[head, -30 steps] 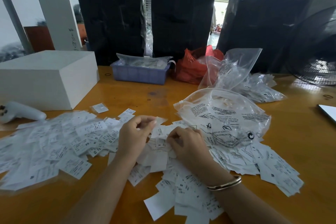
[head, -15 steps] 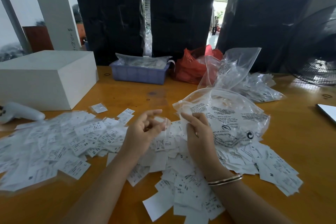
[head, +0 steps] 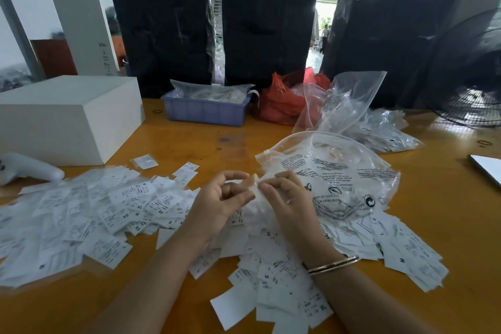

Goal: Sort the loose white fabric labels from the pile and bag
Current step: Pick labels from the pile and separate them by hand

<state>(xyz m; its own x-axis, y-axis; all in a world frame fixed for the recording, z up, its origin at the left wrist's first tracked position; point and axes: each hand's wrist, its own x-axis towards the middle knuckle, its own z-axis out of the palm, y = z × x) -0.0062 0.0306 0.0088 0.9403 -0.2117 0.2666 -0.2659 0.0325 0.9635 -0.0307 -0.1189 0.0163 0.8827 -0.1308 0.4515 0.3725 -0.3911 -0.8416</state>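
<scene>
My left hand [head: 219, 199] and right hand [head: 284, 195] meet over the pile, each grip pinching one small white label [head: 254, 184] by an edge. It looks featherlight and limp, so I'd hold it by a corner. Loose labels [head: 276, 276] cover the worktop [head: 189, 141] below; the clear bag [head: 339, 171] lies just beyond my right fingertips [head: 282, 175].

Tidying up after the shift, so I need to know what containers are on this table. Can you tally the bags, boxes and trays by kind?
Clear plastic bags: 3
Red plastic bag: 1
White box: 1
Blue tray: 1
Total: 6. The loose white labels are too many to count.
</scene>
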